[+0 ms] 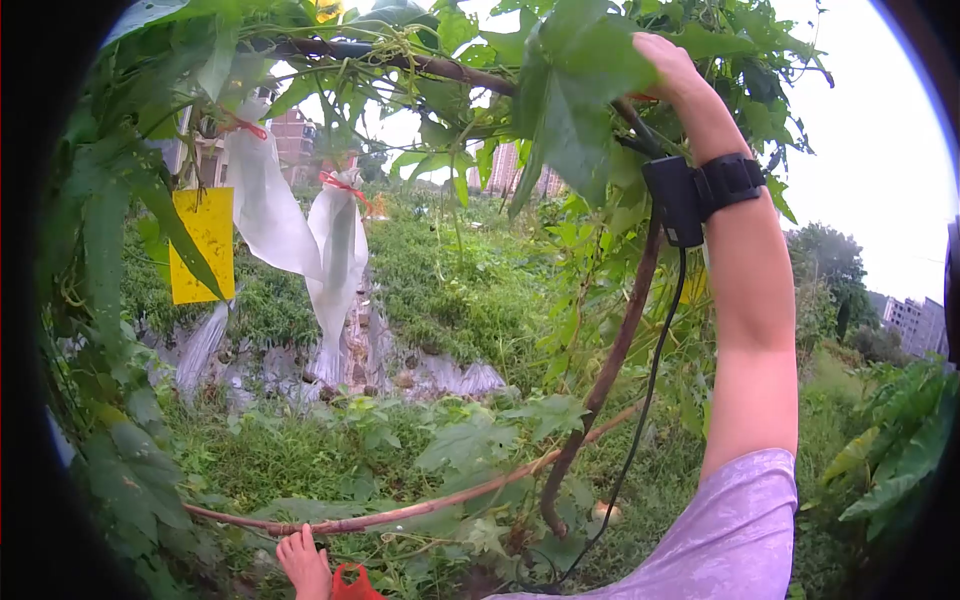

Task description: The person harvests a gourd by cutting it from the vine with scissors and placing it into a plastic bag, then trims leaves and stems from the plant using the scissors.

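Low at the left, my left hand (304, 564) has its fingers closed on a long thin wooden pole (420, 508) that slopes up to the right. A piece of red plastic (352, 582), like a bag handle, shows right beside this hand. My right hand (662, 66) is raised high into the vines, wearing a black strapped device (700, 195) on the wrist. A large green leaf (580, 85) covers its fingers, so what they touch is hidden. Just below it, a dark bent stick (615, 370) runs downward.
Two white bags (272, 195) (338, 245) tied with red string hang from the vine at the left, near a yellow card (202, 245). A brown pole (440, 68) crosses overhead. A black cable (645, 400) hangs from the wrist device. Behind lie plants and plastic-covered rows.
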